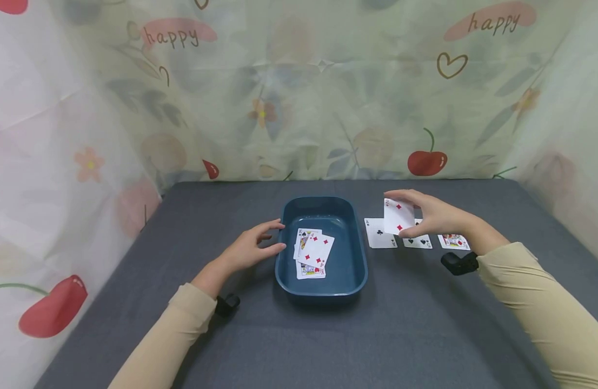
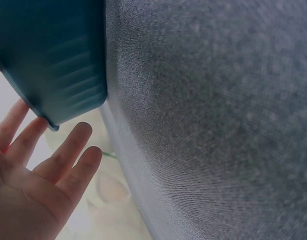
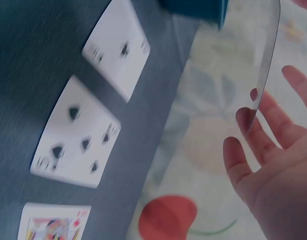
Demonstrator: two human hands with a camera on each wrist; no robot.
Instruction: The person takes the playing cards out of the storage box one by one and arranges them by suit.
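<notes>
My right hand (image 1: 437,216) pinches a two of diamonds (image 1: 397,216) between thumb and fingers, raised above the row of cards on the table. That row holds a black ace (image 1: 379,237), a five of spades (image 3: 76,135) and a diamond face card (image 3: 56,224). My left hand (image 1: 245,249) is at the left side of a dark blue plastic tub (image 1: 346,283), its fingertips at the rim and its fingers loosely spread. Inside the tub, a four of diamonds (image 1: 316,250) lies over face cards (image 1: 311,272).
A grey cloth covers the table (image 1: 299,346). Behind it hangs a patterned curtain (image 1: 318,92), with more curtain at both sides. Each wrist wears a black camera band (image 1: 459,263).
</notes>
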